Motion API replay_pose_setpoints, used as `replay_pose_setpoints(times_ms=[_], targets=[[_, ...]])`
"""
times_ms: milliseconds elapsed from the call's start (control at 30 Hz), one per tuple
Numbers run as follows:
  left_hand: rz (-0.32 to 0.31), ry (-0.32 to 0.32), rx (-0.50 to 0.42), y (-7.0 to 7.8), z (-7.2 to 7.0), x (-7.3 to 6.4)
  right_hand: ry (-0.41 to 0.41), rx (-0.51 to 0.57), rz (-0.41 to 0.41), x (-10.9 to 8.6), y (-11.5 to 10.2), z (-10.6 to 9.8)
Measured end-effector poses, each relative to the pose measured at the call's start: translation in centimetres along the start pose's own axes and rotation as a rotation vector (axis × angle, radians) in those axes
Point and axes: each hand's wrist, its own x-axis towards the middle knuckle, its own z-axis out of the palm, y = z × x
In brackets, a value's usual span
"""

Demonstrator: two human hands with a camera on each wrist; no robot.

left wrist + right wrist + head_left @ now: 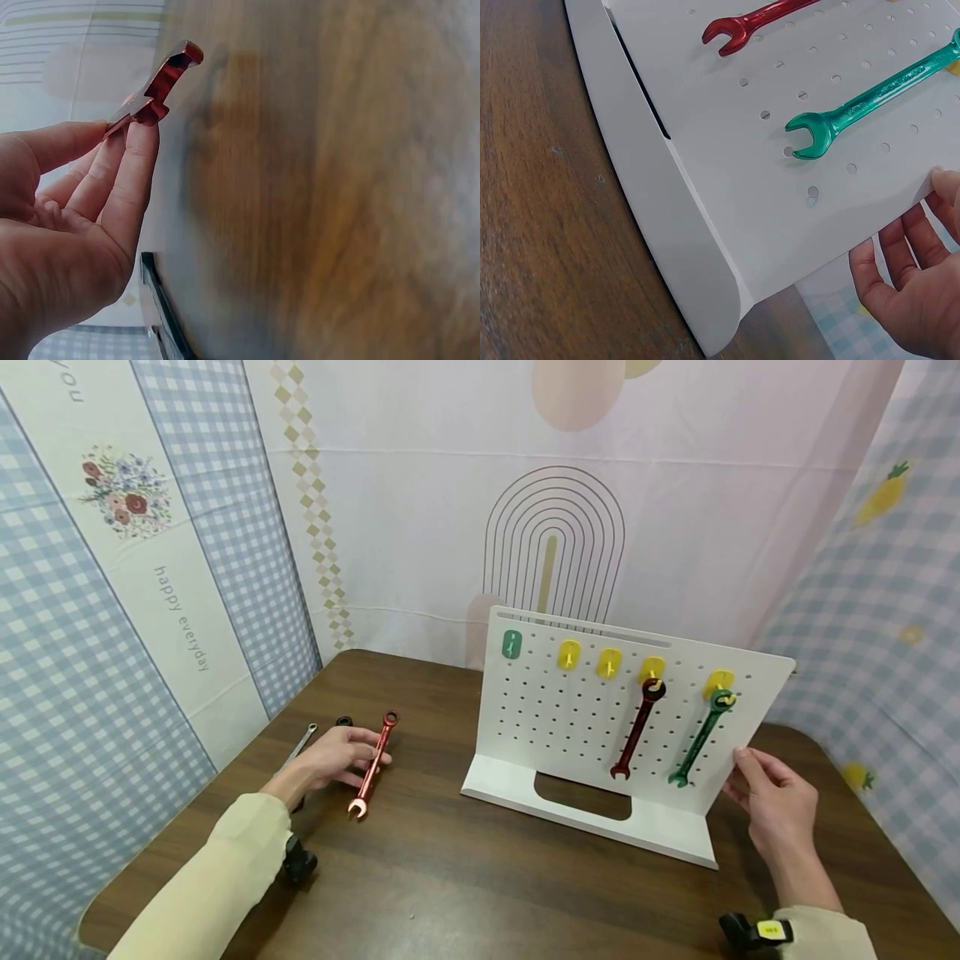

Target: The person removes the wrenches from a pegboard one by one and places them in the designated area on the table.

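Observation:
My left hand pinches a shiny red combination wrench between thumb and fingers, its ring end pointing away. The left wrist view shows the open end of this red wrench tilted above the table. With thumb in front and fingers behind, my right hand grips the right edge of a white pegboard stand. Yellow hooks on that board carry a dark red wrench and a green wrench. Up close, the green wrench hangs near my right fingers.
A silver wrench and a black ring end lie beside my left hand, partly hidden by it. Two yellow hooks and a green hook on the board bear nothing. The wooden table backs onto fabric.

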Motion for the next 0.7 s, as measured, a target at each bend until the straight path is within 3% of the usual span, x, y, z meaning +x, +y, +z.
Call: replay_pose_setpoints(times_ms=[700], targets=[[-0.032,0.043,-0.003,-0.7,-1.6,-0.8,0.002,-0.005,-0.004,0.1,0.1,0.0]])
